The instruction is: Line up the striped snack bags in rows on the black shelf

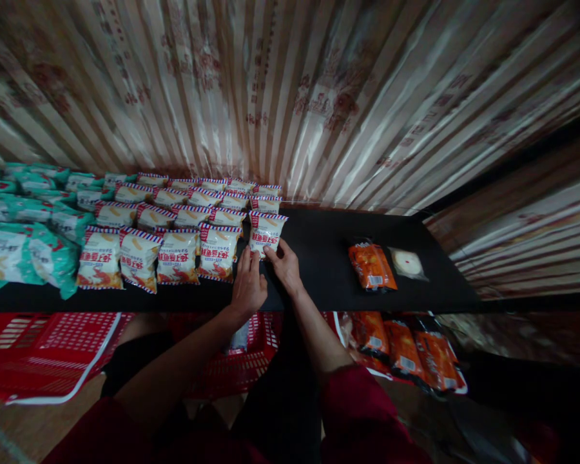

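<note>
A white snack bag (267, 231) with red lettering and striped ends stands upright at the right end of rows of matching bags (178, 256) on the black shelf (319, 277). My left hand (249, 283) grips its lower left corner, fingers bent against it. At the lower right edge, my right hand (285, 264) pinches the same bag between thumb and fingers. Part of the bag's bottom is hidden behind my fingers.
Green snack bags (9, 251) fill the left side. On the right lie an orange packet (371, 265) and a round white packaged item (406, 263). Below the shelf are a red basket (43, 348) and another holding orange packets (406, 348). Wrinkled plastic sheeting (270, 96) hangs behind.
</note>
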{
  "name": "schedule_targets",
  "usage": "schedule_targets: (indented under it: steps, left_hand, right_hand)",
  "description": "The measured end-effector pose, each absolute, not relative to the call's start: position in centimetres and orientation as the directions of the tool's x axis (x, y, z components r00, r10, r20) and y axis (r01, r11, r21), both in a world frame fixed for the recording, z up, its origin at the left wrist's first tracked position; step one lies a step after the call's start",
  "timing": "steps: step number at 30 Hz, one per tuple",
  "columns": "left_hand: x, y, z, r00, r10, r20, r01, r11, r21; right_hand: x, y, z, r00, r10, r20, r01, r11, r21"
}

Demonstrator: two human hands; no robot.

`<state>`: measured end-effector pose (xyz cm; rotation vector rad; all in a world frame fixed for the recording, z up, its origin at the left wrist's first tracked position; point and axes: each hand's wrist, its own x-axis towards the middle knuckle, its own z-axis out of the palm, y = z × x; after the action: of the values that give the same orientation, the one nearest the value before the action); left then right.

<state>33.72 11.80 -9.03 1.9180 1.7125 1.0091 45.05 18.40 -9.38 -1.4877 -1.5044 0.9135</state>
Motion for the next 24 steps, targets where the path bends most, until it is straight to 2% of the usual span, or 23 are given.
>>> schedule_targets:
  steps: [11, 19, 24]
  left_hand:
    - [33.9, 12.1, -9.6, -0.003, 0.967, 0.257, 0.698, -0.182, 0.692]
    - [33.9, 12.1, -9.8, -0.001, 0.97, 0.243, 0.713, -0.17, 0.68]
    - [33.9, 12.1, -10.1, 0.017, 0.968, 0.252, 0.73, -0.184, 0.659]
  right_hand:
    - [44.9, 18.4, -9.5, 0.052, 0.993, 0.104, 0.432, 0.071, -0.899]
    - [44.7, 17.8, -9.5, 0.028, 0.982, 0.184, 0.614, 0.129, -0.779]
    - [44.6, 17.8, -9.6, 0.02, 0.978, 0.208, 0.663, 0.142, -0.735]
